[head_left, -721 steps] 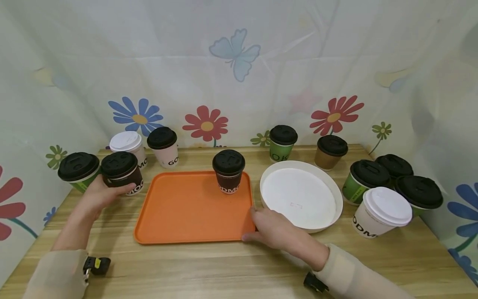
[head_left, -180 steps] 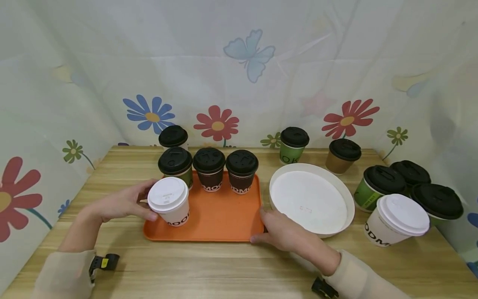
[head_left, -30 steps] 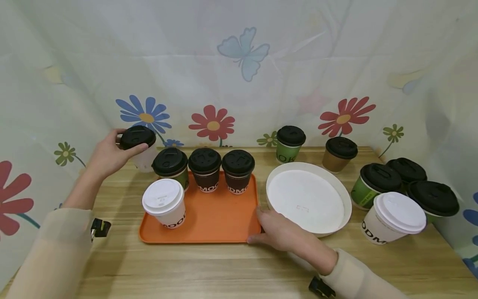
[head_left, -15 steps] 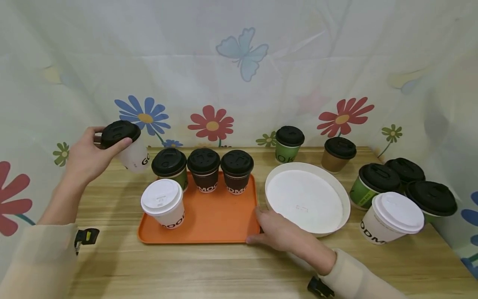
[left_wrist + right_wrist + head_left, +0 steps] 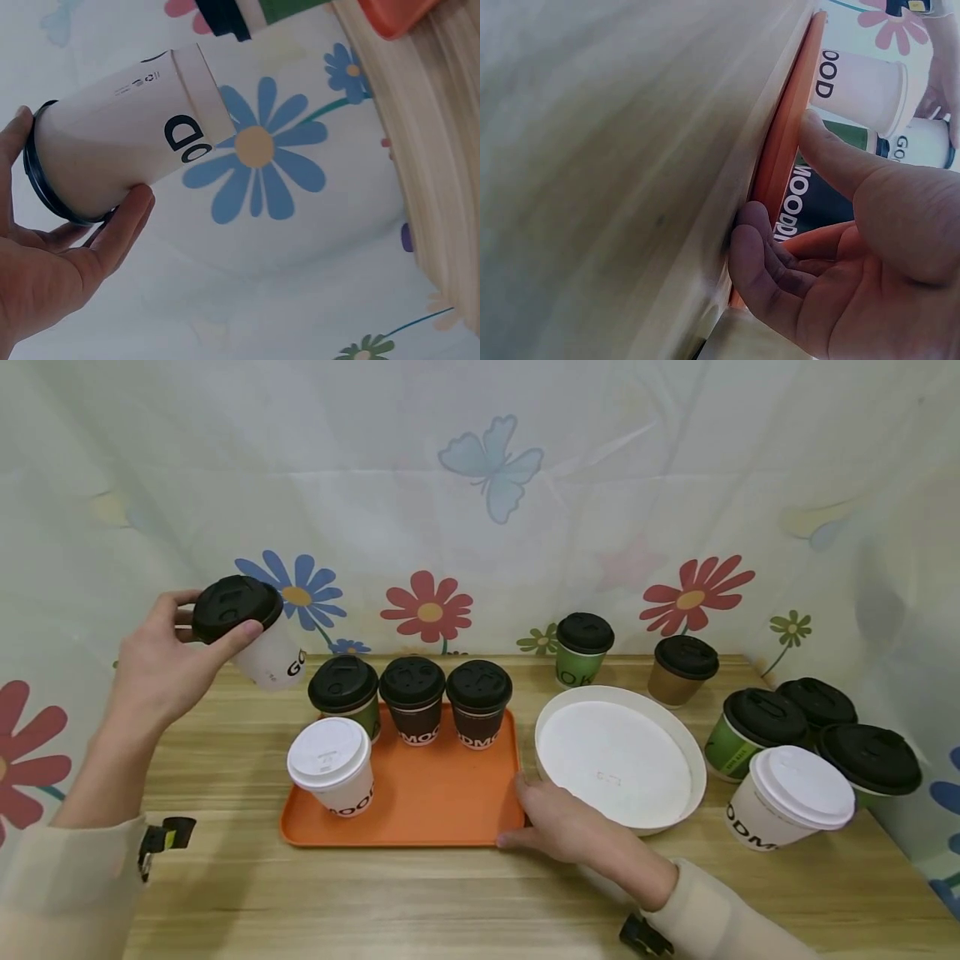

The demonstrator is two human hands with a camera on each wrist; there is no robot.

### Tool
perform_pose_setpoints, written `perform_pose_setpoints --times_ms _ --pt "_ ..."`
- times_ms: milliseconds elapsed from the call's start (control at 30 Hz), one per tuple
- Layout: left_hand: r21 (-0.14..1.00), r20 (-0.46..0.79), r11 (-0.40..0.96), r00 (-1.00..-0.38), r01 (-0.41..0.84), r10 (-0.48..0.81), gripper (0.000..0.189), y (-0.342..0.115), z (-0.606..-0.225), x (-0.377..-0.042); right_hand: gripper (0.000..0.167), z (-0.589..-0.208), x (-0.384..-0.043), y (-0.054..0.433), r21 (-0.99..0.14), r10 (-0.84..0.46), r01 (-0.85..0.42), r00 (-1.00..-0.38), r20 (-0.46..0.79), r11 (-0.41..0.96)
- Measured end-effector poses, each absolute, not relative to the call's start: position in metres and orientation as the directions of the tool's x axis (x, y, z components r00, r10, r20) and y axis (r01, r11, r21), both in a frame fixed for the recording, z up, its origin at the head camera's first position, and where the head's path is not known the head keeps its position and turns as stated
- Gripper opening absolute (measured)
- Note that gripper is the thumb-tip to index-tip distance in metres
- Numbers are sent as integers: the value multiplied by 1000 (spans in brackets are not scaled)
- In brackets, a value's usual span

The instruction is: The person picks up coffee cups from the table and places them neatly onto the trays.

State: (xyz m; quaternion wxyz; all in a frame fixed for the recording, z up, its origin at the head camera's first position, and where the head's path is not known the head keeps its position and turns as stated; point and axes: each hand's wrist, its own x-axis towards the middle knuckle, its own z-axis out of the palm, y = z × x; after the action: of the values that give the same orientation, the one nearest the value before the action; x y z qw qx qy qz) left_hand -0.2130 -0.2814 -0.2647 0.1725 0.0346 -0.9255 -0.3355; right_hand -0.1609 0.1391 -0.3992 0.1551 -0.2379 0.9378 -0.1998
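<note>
My left hand (image 5: 161,672) holds a pale paper coffee cup (image 5: 272,656) by its black lid, with the thumb on the near side. The cup is tilted and raised above the table at the back left; its body shows lettering in the left wrist view. My right hand (image 5: 558,822) grips the right rim of an orange tray (image 5: 442,806), thumb on top and fingers curled at its edge. On this tray stand a green black-lidded cup (image 5: 343,685), two dark brown black-lidded cups (image 5: 418,722) in the back row, and a white-lidded cup (image 5: 330,764) at front left.
A round white dish (image 5: 615,768) sits right of the tray. Behind it stand a green cup (image 5: 579,667) and a brown cup (image 5: 675,685). Several lidded cups, including a white-lidded one (image 5: 780,806), cluster at the right edge. A floral curtain (image 5: 360,485) surrounds the wooden table (image 5: 405,902).
Earlier, the green, second dark brown and white-lidded cups came onto the tray. Within the last second, my left hand lifted the pale cup up and left. My right hand has stayed at the tray.
</note>
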Motion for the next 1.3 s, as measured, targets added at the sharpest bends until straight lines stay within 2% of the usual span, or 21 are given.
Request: perform_pose_setpoints --times_ms 400,633,767,1067,1300 --pt "617 401 757 -913 214 -69 88 -245 -243 -189 83 -398 -161 139 -455 -503 -374 -841 -200 808" --pt "614 433 725 -901 313 23 82 -221 -239 -179 76 -399 -161 139 -455 -509 -384 -840 -189 803" --pt "621 422 705 -904 343 69 81 -210 -241 -175 76 -399 -161 139 -452 -512 -392 -840 -181 801" --pt "637 303 695 -937 333 171 89 -190 -249 -171 75 -399 -160 139 -447 -514 -398 -841 -172 801" --pt "621 272 651 -899 437 344 89 -174 -265 -171 77 -397 -160 140 -460 -512 -388 -839 -182 799"
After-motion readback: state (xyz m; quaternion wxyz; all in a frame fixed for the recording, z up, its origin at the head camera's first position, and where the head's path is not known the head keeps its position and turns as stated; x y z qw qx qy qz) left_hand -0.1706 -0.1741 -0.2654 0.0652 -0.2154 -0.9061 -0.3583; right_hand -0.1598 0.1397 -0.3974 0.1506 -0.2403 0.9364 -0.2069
